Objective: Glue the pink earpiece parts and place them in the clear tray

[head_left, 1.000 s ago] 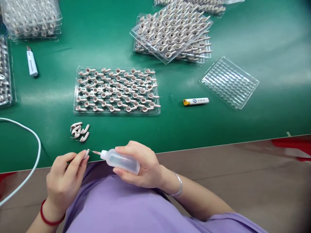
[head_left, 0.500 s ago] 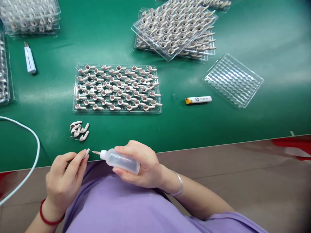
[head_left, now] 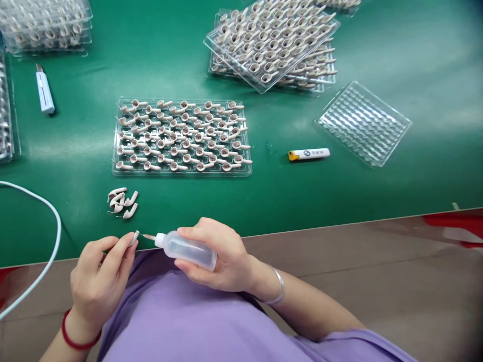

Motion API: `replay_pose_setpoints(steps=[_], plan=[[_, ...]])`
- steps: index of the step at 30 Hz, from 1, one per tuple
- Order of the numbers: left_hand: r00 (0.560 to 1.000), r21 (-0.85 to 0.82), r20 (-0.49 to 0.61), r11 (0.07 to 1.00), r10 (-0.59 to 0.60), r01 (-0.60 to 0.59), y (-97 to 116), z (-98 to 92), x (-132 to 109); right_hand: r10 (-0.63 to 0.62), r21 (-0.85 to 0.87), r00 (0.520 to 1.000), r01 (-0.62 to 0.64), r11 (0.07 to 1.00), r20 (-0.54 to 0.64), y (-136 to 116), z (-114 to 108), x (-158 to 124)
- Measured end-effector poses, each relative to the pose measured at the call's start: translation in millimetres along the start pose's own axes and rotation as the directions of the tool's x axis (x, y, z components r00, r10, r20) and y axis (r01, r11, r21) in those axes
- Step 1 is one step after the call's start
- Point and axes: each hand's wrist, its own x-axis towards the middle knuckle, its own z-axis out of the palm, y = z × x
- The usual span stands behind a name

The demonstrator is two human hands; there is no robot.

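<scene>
Between the fingertips of my left hand is a small beige earphone-like part near the table's front edge. My right hand is wrapped round a translucent squeeze bottle lying nearly level. The thin needle tip of the bottle points left and reaches the end of the held part; whether they touch is too small to tell. Just above my left hand lies a loose pile of similar beige parts. A clear tray filled with rows of such parts lies behind the pile.
Stacked filled trays stand at the back, others at the back left. A utility knife lies at left, a white cable below it. Right of the middle lie a white and yellow lighter-like item and a clear ridged tray.
</scene>
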Motion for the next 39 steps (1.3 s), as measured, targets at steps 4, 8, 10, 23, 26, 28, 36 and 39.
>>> replay_pose_setpoints(steps=[4, 8, 10, 23, 26, 28, 36, 39], plan=[[1.000, -0.004, -0.009, 1.000, 0.002, -0.002, 0, 0.5, 1, -0.013, 0.008, 1.000, 0.013, 1.000, -0.010, 0, 1, 1], [1.000, -0.009, -0.007, 1.000, -0.001, 0.001, 0, 0.1, 0, -0.012, 0.024, 1.000, 0.012, 1.000, -0.013, 0, 0, 1], [1.000, -0.011, -0.003, 1.000, -0.007, 0.007, 0, -0.2, -1, -0.014, 0.026, 1.000, 0.014, 1.000, -0.013, -1, 0, 1], [0.987, -0.161, -0.025, 0.975, -0.161, 0.155, 11, -6.1, 1, 0.139, 0.245, 0.990, -0.127, 0.961, -0.034, -3, -7, -4], [0.918, -0.402, 0.154, 0.826, -0.365, 0.395, 25, -17.6, -3, 0.188, 0.236, 0.982, -0.180, 0.955, -0.014, -9, 0, -6], [0.788, -0.516, 0.375, 0.596, -0.489, 0.615, 34, -21.3, -7, 0.144, 0.191, 0.990, -0.140, 0.972, -0.006, -13, 8, -9], [0.230, -0.348, 0.873, -0.219, -0.430, 0.912, 45, 0.8, -6, -0.034, -0.148, 0.992, 0.016, 0.989, -0.118, -16, 29, -14], [0.222, -0.331, 0.888, -0.226, -0.402, 0.916, 44, 4.8, -3, -0.034, -0.170, 0.994, 0.016, 0.985, -0.104, -14, 29, -14]])
